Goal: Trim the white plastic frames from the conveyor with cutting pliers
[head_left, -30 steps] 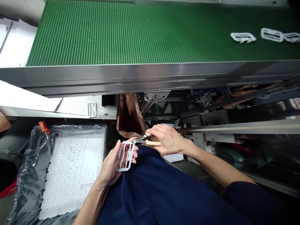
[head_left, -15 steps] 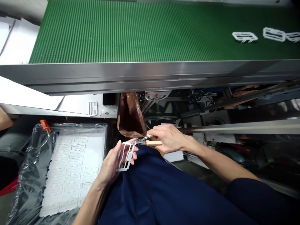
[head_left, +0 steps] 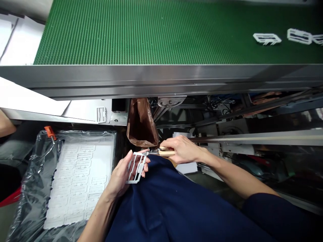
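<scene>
My left hand is closed around the edge of a white plastic frame, a flat part with long slots and slim bars. Its fingertips show behind the frame's right side. In my right hand is a pair of nippers with pale yellow handles. The metal jaws are at the frame's upper right corner; whether they are closed on the plastic I cannot tell. Both hands are above my dark blue clothing, just below an open brown plastic bag.
A green conveyor belt with several white frames at right runs behind a metal rail. At left, a plastic-lined box holds rows of frames on white sheets, near an orange-handled tool. Another person's arm shows at the left edge.
The nippers' handles look a little closer together than before. My hands and the frame have hardly moved, and the surroundings have shifted slightly with the camera.
</scene>
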A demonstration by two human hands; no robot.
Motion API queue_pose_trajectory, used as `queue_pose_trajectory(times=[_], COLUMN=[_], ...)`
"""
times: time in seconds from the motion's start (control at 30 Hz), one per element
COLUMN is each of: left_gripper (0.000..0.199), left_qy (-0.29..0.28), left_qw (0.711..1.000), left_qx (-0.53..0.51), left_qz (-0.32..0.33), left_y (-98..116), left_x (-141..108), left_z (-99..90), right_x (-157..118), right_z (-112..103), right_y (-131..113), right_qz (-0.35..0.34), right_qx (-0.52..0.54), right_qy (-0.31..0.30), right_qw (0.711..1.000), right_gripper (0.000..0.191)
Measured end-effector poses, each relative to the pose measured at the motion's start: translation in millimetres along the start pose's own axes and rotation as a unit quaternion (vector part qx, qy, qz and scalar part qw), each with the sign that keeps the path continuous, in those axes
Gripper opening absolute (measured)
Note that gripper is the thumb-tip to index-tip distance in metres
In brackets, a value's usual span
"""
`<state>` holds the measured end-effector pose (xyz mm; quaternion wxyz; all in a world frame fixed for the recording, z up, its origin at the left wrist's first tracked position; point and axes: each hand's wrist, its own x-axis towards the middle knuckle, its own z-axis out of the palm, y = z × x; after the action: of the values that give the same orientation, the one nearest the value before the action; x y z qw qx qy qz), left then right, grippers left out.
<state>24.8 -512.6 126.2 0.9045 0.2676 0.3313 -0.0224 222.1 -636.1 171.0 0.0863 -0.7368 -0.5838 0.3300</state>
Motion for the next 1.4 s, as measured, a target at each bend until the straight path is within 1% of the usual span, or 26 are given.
queue_pose_trajectory(times=[0.1, 0.17, 0.27, 0.4, 0.53, 0.6, 0.7, 0.8, 0.97, 1.03, 1.1, 1.27, 1.4], left_gripper=[0.044, 0.042, 0.04, 0.04, 0.04, 0.041, 0.042, 0.041, 0.041, 0.041, 0.042, 0.042, 0.043], left_qy=[-0.006, -0.008, -0.01, -0.02, -0.022, -0.015, -0.013, -0.016, -0.014, -0.01, -0.011, -0.02, -0.018], left_qw=[1.0, 1.0, 0.999, 0.996, 0.989, 0.984, 0.976, 0.971, 0.966, 0.965, 0.965, 0.963, 0.963], left_qx=[-0.018, -0.025, -0.041, -0.082, -0.147, -0.175, -0.208, -0.229, -0.246, -0.247, -0.25, -0.253, -0.254], left_qz=[-0.001, -0.004, -0.008, -0.008, 0.014, 0.035, 0.06, 0.071, 0.08, 0.083, 0.084, 0.087, 0.09], left_y=[0, 1, 1, 1, 1, 2, 3, 4, 7, 8, 9, 9, 10], left_x=[1, 1, 2, 3, 8, 12, 18, 23, 26, 27, 28, 28, 28], left_z=[0.9, 2.1, 3.8, 3.0, 0.4, -0.2, -0.8, -1.7, -2.2, -2.0, -2.0, -3.2, -3.8], right_x=[0, -1, -2, 0, 4, 7, 10, 12, 14, 15, 15, 14, 15], right_z=[8, 12, 14, 14, 19, 26, 37, 47, 59, 63, 67, 69, 70], right_y=[1, 1, 2, 3, 4, 2, -4, -13, -26, -29, -30, -32, -33], right_qz=[0.022, 0.034, 0.045, 0.08, 0.141, 0.152, 0.149, 0.138, 0.096, 0.08, 0.076, 0.089, 0.092], right_qx=[0.103, 0.146, 0.158, 0.166, 0.235, 0.29, 0.381, 0.457, 0.53, 0.545, 0.546, 0.544, 0.552], right_qy=[-0.011, -0.011, 0.006, 0.036, 0.089, 0.103, 0.102, 0.097, 0.097, 0.093, 0.097, 0.11, 0.105], right_qw=[0.994, 0.989, 0.986, 0.982, 0.958, 0.939, 0.907, 0.873, 0.837, 0.829, 0.829, 0.827, 0.822], right_gripper=[0.012, 0.014, 0.016, 0.025, 0.027, 0.024, 0.019, 0.017, 0.015, 0.015, 0.014, 0.014, 0.013])
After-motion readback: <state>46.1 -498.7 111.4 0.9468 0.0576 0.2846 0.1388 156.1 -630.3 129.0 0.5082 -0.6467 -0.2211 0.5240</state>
